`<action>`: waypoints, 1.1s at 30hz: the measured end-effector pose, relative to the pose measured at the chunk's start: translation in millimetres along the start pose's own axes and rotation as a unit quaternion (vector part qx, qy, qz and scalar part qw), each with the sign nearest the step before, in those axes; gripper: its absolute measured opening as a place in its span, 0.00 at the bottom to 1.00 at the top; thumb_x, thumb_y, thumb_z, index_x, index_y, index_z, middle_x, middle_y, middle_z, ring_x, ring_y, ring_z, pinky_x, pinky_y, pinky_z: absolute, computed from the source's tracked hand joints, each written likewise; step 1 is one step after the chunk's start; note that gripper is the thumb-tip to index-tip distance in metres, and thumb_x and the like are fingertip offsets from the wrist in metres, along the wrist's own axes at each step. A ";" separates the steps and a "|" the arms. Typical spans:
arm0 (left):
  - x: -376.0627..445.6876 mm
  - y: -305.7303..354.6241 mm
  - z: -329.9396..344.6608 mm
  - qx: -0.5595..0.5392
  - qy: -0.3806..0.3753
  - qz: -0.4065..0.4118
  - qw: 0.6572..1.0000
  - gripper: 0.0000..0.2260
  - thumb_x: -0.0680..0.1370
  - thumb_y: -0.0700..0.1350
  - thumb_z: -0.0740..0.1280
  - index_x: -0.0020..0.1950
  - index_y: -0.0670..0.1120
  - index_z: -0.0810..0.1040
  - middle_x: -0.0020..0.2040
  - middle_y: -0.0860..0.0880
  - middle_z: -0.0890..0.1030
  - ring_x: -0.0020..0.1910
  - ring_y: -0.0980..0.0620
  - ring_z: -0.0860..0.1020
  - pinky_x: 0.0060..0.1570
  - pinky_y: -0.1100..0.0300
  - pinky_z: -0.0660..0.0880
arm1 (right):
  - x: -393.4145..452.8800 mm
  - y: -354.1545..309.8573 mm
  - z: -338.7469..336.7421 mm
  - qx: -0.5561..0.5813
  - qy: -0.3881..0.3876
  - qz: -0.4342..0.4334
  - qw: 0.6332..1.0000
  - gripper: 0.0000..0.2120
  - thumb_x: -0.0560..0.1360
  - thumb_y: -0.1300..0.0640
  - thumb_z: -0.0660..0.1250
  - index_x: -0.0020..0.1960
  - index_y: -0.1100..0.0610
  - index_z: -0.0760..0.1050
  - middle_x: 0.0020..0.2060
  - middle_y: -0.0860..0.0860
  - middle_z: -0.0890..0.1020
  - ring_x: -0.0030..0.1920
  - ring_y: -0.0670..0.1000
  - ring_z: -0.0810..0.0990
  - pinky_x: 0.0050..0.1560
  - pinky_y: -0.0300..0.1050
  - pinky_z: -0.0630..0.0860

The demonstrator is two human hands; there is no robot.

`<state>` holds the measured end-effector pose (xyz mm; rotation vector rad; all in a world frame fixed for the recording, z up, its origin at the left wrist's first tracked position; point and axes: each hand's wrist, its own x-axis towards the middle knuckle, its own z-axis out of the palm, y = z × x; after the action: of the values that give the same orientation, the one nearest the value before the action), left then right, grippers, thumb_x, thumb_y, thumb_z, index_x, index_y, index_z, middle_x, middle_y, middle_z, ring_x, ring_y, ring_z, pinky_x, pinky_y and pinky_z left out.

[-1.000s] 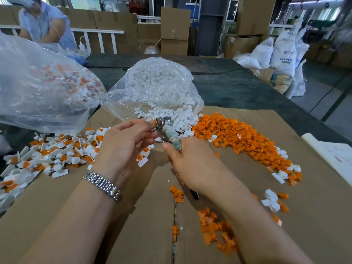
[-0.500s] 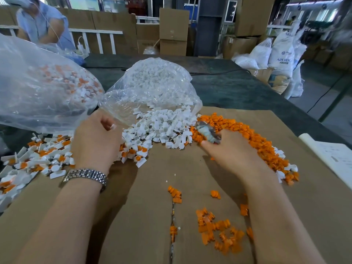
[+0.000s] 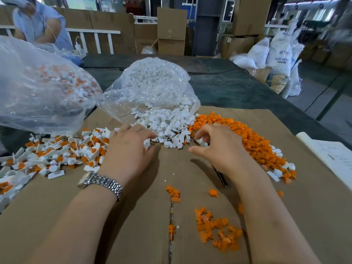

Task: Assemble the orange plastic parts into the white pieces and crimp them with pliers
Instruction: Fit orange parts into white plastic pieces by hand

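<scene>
my left hand (image 3: 128,149) rests on the cardboard-covered worktop (image 3: 182,168), fingers curled into the near edge of the white pieces (image 3: 167,124), seemingly pinching one; i cannot tell for certain. my right hand (image 3: 219,147) is curled at the seam between that pile and the orange plastic parts (image 3: 245,134), fingers pinching something small and pale, with the pliers (image 3: 221,176) tucked under the palm, only a dark handle end showing. finished white-and-orange pieces (image 3: 62,153) lie heaped to my left. the parts look light, stiff and smooth, likely to skid, so i judge a fingertip pinch across the body holds best. a white sack (image 3: 280,52) far right reads "abs", the rest too small to read.
</scene>
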<state>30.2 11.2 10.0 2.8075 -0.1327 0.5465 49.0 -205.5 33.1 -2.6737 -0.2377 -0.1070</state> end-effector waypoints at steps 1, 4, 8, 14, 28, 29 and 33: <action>-0.5 0.9 1.5 0.021 -0.013 -0.005 1.000 0.15 0.80 0.55 0.66 0.65 0.55 0.79 0.62 0.54 0.79 0.62 0.49 0.71 0.64 0.48 0.66 | -4.5 -4.5 -3.7 0.074 -0.056 -0.034 0.995 0.13 0.70 0.43 0.77 0.50 0.47 0.79 0.44 0.44 0.81 0.50 0.47 0.80 0.51 0.47 0.78; -0.2 2.7 6.4 0.063 -0.038 -0.009 0.997 0.16 0.81 0.56 0.64 0.68 0.58 0.77 0.65 0.55 0.77 0.66 0.49 0.68 0.65 0.48 0.61 | -16.6 -20.2 -2.9 0.130 -0.233 -0.107 0.958 0.12 0.67 0.45 0.80 0.45 0.48 0.82 0.34 0.43 0.82 0.35 0.41 0.81 0.36 0.36 0.77; 1.7 1.1 8.2 0.062 -0.052 -0.007 0.997 0.11 0.81 0.52 0.63 0.63 0.57 0.79 0.59 0.54 0.76 0.62 0.50 0.71 0.63 0.50 0.60 | -19.1 -29.8 11.9 0.082 -0.258 -0.152 0.950 0.10 0.69 0.51 0.81 0.48 0.50 0.85 0.38 0.46 0.84 0.40 0.42 0.81 0.48 0.46 0.81; 1.8 2.5 5.2 -0.001 -0.071 -0.021 0.997 0.09 0.81 0.46 0.65 0.59 0.55 0.81 0.53 0.53 0.76 0.52 0.53 0.75 0.67 0.52 0.63 | -13.7 -24.6 11.9 0.046 -0.179 -0.119 0.976 0.03 0.75 0.55 0.75 0.49 0.51 0.84 0.43 0.45 0.83 0.45 0.44 0.81 0.49 0.43 0.80; -0.2 12.3 -15.6 -0.556 -0.058 -0.147 0.816 0.07 0.75 0.41 0.74 0.52 0.49 0.87 0.41 0.49 0.87 0.41 0.56 0.83 0.40 0.69 0.76 | -2.9 -13.7 -1.2 0.384 0.066 -0.056 0.919 0.03 0.72 0.60 0.78 0.45 0.55 0.85 0.34 0.49 0.85 0.33 0.42 0.81 0.37 0.32 0.76; 0.5 12.9 -16.4 -0.635 -0.077 -0.168 0.750 0.07 0.73 0.39 0.74 0.51 0.45 0.87 0.41 0.46 0.86 0.41 0.53 0.84 0.41 0.67 0.78 | -2.8 -13.3 -1.7 0.411 0.067 -0.061 0.907 0.03 0.73 0.62 0.77 0.46 0.56 0.86 0.35 0.50 0.86 0.34 0.42 0.82 0.39 0.32 0.77; 2.9 15.3 -15.4 -0.748 -0.121 -0.201 0.621 0.08 0.68 0.34 0.72 0.45 0.41 0.88 0.40 0.42 0.85 0.44 0.47 0.87 0.40 0.64 0.81 | -3.9 -15.2 -3.3 0.438 0.044 -0.102 0.892 0.08 0.75 0.65 0.73 0.49 0.53 0.86 0.42 0.48 0.87 0.42 0.43 0.85 0.46 0.34 0.79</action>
<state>25.3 0.9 28.6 1.1208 0.0169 -0.1318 42.2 -194.1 42.2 -1.7342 -0.4194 -0.1425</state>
